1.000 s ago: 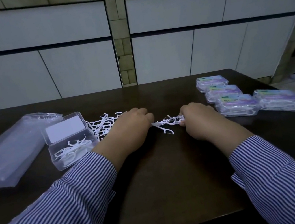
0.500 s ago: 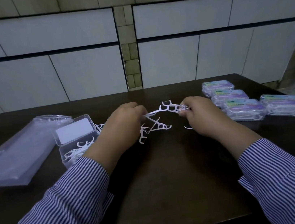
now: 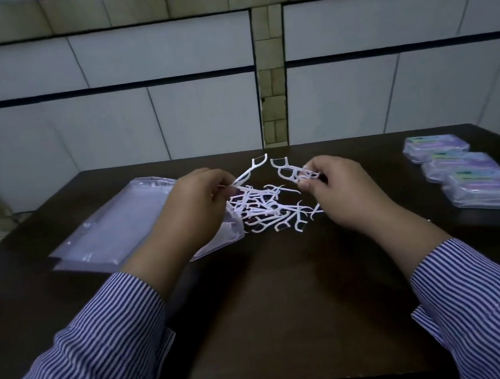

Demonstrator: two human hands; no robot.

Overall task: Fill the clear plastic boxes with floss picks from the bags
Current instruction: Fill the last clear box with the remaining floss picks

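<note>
The left hand point(image 3: 192, 212) pinches a single white floss pick point(image 3: 252, 169) by its handle, the forked head pointing up and away; the right hand point(image 3: 343, 190) pinches a small cluster of picks point(image 3: 293, 172) between thumb and fingers, their bowed heads fanning toward the left hand. Both hands are raised just above the dark table point(image 3: 291, 312), near each other but apart, with a narrow gap between the two sets of picks. Below and between them a loose pile of floss picks point(image 3: 272, 211) lies on the table, spilling from the mouth of a clear plastic bag point(image 3: 113, 231) that stretches out left under the left wrist toward the table's left edge. Well to the right, closed clear plastic boxes point(image 3: 464, 172) sit in a slanting row close to the right edge, touching or nearly touching one another. The near half of the table, between the striped sleeves point(image 3: 100, 364), is bare dark wood down to the front edge; behind the far edge stands a tiled wall point(image 3: 166, 104)
</note>
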